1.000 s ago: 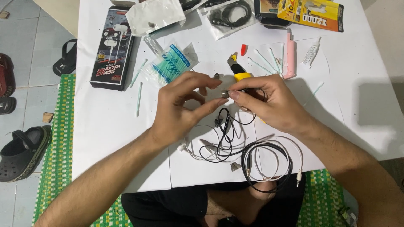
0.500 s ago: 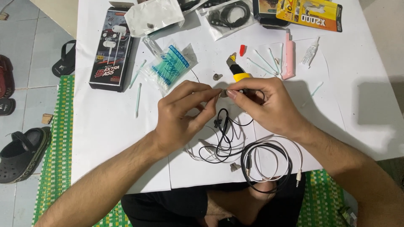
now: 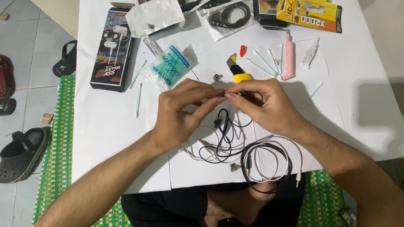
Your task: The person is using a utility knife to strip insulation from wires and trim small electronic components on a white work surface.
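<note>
Hands are seen above a white surface [image 3: 105, 126]: a small black earphone part [image 3: 235, 94] is pinched between the left hand [image 3: 179, 111] and right hand [image 3: 265, 105], its black cable [image 3: 225, 138] trailing onto coiled wires beside a yellow knife [image 3: 240, 73]

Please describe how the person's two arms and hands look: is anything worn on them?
Both forearms are bare, with no sleeves in view. The left hand and right hand wear no gloves; no rings, watch or bracelet are visible. The fingernails are short.
</note>
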